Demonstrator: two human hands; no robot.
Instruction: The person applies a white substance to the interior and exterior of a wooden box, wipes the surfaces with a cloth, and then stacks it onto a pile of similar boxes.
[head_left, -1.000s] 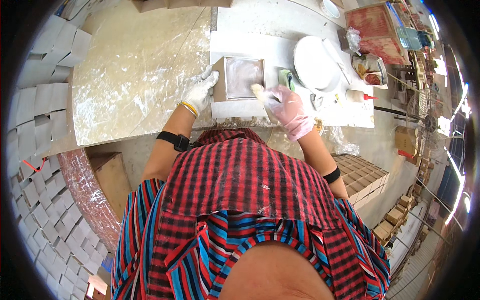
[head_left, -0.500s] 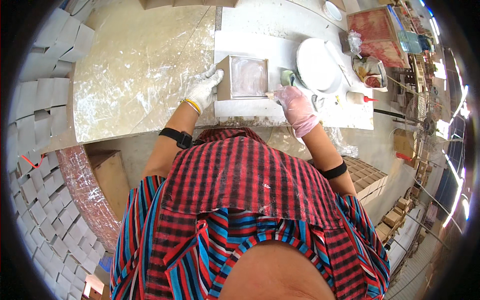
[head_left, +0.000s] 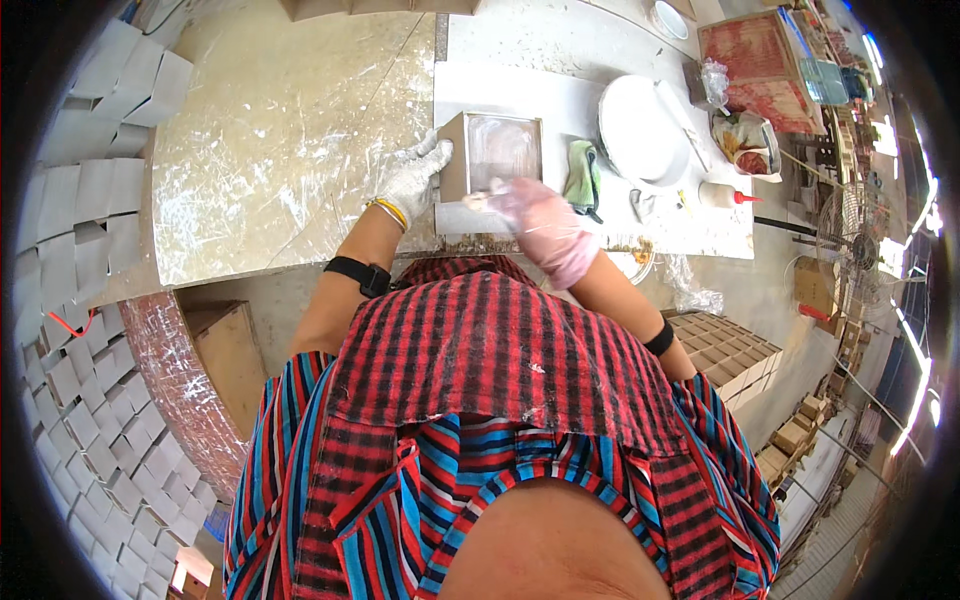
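A square grey-brown box (head_left: pixel 454 165) stands on a white sheet at the table's near edge, its top face smeared with a whitish film. My left hand (head_left: pixel 413 178), in a white-stained knit glove, grips the box by its left wall. In a thin pink glove, my right hand (head_left: pixel 540 222) is closed and smeared by motion at the box's near right corner. Something small and pale shows at its fingertips; its kind is not clear. A green and grey cloth (head_left: pixel 583 180) lies right of the box.
Farther right are a round white tub lid (head_left: pixel 640 130), a white bottle (head_left: pixel 713 195) with a red tip and an open bag (head_left: pixel 745 140). A red-stained crate (head_left: pixel 752 65) stands behind them. Grey boxes (head_left: pixel 110 215) are stacked at far left; a divided carton (head_left: pixel 725 350) sits below the table.
My right hand has moved left from beside the cloth to the box's near edge, uncovering the cloth. My left hand stays on the box's left wall.
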